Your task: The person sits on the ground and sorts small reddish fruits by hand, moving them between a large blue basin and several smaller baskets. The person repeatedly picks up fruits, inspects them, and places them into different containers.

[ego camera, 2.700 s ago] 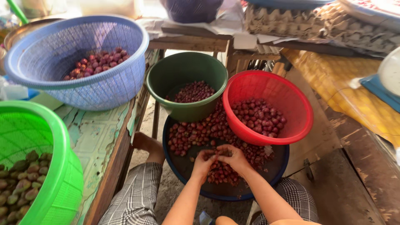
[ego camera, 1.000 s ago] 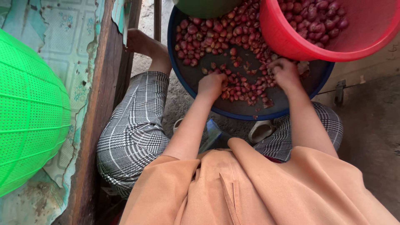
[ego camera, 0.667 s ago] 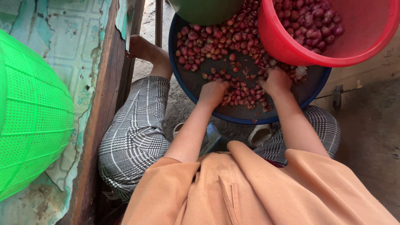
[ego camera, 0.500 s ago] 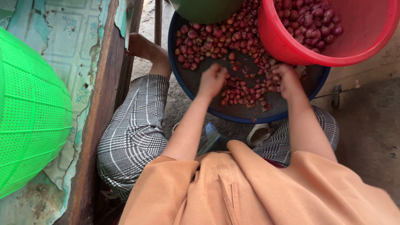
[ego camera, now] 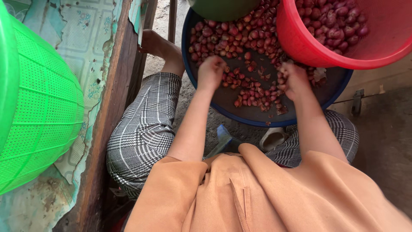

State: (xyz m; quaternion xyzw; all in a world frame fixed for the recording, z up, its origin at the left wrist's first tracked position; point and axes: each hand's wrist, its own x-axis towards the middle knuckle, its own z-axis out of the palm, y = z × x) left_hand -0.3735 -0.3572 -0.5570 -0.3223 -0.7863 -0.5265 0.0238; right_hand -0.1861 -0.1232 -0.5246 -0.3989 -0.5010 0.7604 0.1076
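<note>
— Left hand (ego camera: 211, 71)?
— Down in the blue basin (ego camera: 240, 112), fingers curled in over the shallots (ego camera: 253, 88); cannot tell whether any are gripped

— Right hand (ego camera: 295, 80)?
— Also in the basin, at the far side, just under the red basket (ego camera: 339, 47). Fingers bent down among the shallots and loose skins; grip hidden, cannot tell

— Where are the shallots?
— Spread over the basin floor, thickest toward the top edge, thin between the two hands. More heaped inside the red basket, which rests on the basin's rim

— Anything else around?
— Green bowl (ego camera: 223, 6) at the basin's top edge, mostly cut off. Green perforated basket (ego camera: 38, 111) on the worn table (ego camera: 107, 86) at left. Checked trousers (ego camera: 146, 129) and orange top (ego camera: 257, 193) below
</note>
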